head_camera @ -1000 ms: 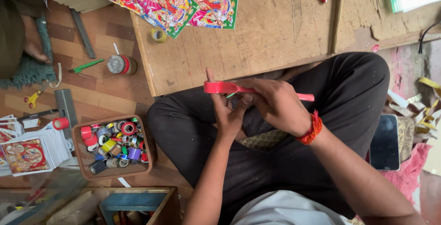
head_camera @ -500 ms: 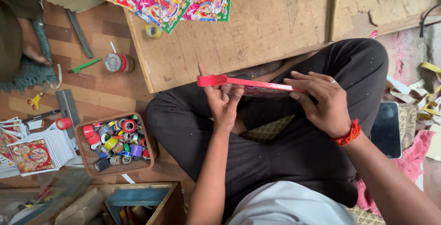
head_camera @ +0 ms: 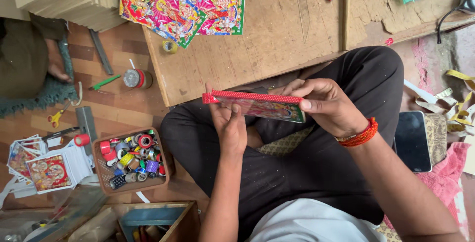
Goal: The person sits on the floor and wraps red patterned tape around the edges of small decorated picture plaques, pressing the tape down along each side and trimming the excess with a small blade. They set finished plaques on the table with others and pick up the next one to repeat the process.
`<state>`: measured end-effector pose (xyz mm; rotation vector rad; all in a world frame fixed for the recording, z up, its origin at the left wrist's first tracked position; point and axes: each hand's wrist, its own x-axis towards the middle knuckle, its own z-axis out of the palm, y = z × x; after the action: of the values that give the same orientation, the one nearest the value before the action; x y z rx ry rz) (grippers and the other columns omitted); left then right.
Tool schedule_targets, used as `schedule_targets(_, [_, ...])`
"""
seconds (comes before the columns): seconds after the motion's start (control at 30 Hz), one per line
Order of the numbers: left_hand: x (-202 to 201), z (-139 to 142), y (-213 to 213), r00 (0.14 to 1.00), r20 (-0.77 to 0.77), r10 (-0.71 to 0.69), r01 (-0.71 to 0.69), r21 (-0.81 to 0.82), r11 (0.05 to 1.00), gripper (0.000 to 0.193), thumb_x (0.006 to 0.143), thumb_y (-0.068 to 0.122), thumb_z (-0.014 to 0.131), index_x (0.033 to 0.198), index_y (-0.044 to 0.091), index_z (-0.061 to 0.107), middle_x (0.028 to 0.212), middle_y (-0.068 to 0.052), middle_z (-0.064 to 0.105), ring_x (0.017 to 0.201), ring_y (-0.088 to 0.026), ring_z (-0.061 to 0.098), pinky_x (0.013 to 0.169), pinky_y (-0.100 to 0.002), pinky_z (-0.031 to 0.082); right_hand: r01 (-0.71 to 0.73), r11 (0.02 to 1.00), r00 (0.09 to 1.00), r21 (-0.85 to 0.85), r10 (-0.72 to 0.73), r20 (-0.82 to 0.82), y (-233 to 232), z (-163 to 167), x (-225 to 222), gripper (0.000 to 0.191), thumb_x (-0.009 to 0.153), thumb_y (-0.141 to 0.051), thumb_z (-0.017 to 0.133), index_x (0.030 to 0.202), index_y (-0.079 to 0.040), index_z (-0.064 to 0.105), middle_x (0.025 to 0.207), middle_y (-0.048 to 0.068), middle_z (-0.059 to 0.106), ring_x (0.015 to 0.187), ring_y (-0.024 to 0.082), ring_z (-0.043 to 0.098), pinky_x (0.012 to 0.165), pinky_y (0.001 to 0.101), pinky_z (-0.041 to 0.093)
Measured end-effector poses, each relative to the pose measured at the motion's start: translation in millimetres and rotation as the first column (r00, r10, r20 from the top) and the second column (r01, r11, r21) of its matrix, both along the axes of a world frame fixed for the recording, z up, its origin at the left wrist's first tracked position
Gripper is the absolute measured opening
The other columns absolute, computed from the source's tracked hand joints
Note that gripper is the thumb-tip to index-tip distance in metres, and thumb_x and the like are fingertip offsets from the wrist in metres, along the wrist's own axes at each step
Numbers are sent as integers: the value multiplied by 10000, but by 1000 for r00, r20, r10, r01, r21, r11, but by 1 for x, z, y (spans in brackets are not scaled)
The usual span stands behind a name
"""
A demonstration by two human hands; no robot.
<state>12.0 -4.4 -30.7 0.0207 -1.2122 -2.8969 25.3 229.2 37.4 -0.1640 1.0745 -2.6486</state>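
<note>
Fingers of our left hand point(head_camera: 230, 123) and right hand point(head_camera: 326, 104) pinch a picture card point(head_camera: 264, 108) mid-frame, pressing red tape point(head_camera: 252, 96) along its edge; uneven pressure could wrinkle it.

Flat rectangular printed picture card point(head_camera: 264, 108), colourful, with a red dotted tape strip point(head_camera: 252, 96) along its top edge; held level over the lap, tilted nearly edge-on, tape end overhanging left.

Both hands hold a flat colourful picture card point(head_camera: 264, 109) with a red dotted tape strip point(head_camera: 252, 97) along its far edge: left hand point(head_camera: 228, 123) beneath, right hand point(head_camera: 329, 106) gripping its right end.
</note>
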Motion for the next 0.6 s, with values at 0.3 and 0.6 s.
schedule_targets(0.3, [15, 18, 1, 994, 73, -85, 80, 77, 994, 1016, 953, 139, 789, 1706, 153, 107, 1494, -89, 443, 1374, -249, 479, 1190, -501, 398, 561, 545, 800, 623, -164, -577, -11, 57, 28, 238, 880, -3, 787, 1094, 39, 692, 1076, 139, 751, 979, 206, 738, 887, 308, 594])
schedule_targets(0.6, [24, 48, 12, 990, 88, -114, 104, 115, 988, 1074, 907, 220, 808, 1670, 163, 54, 1429, -136, 509, 1282, -295, 574, 1105, -563, 471, 727, 474, 669, 497, -324, -669, -23, 58, 42, 123, 869, 37, 802, 974, 21, 740, 1035, 180, 735, 910, 205, 750, 775, 268, 612])
